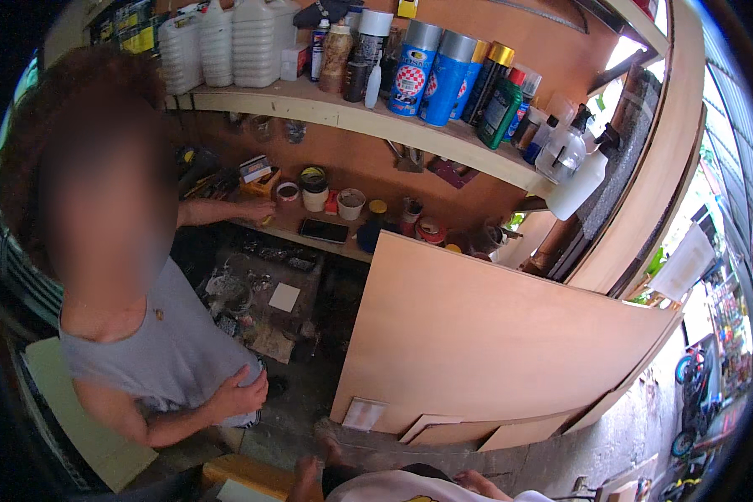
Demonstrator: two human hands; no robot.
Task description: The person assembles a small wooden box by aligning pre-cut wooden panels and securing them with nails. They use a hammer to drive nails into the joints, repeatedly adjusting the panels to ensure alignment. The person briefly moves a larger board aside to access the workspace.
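Note:
At the lower edge, what seems to be my left hand (306,475) shows as a small patch of skin beside a yellow-orange wooden edge (255,475). My right hand (479,483) is barely visible to the right of my white shirt (414,488). The fingers of both are too cut off to read, and I see nothing held. Ahead of me leans a large plywood sheet (502,343). At the left stands a person in a grey sleeveless top (167,335). One hand of theirs (258,209) reaches onto the lower shelf; the other (238,395) rests at their hip.
Spray cans (414,71), white jugs (255,46) and a spray bottle (581,184) line the upper shelf (343,113). Below, a dark phone (324,230) lies near small tubs (314,191). Board offcuts (431,425) stand at the plywood's foot. A motorcycle (690,393) is at far right.

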